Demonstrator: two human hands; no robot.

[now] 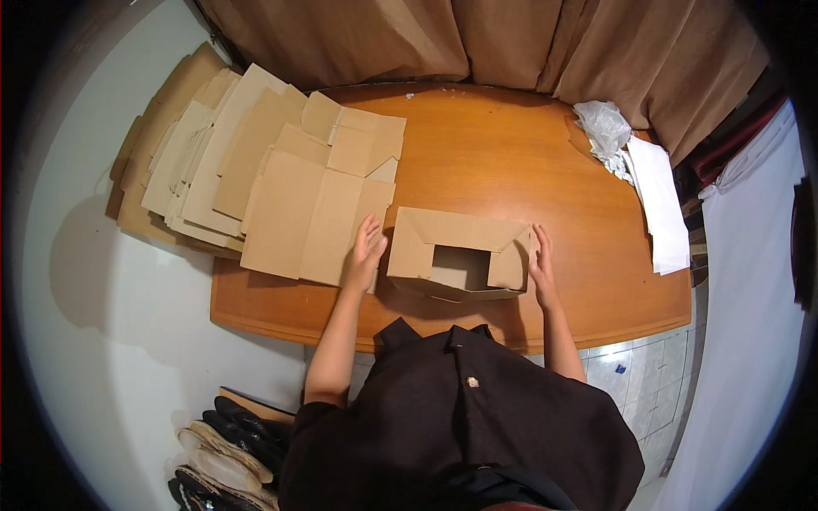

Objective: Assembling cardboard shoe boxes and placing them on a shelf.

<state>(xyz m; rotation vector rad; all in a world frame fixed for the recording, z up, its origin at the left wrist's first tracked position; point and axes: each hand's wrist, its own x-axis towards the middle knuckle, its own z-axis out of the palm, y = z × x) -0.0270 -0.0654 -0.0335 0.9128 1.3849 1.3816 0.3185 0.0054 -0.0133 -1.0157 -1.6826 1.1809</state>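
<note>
Your open left hand [365,252] and right hand [540,264] lie flat, gripping nothing, on either side of the half-folded cardboard box [458,254] sitting between them on the wooden table [477,162].

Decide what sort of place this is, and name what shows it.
Probably a room at home used for packing: a wooden table stacked with flat cardboard blanks, brown curtains behind, and shoes on the floor.

Tan cardboard box [460,253] on orange-brown wooden table [503,162]
</note>
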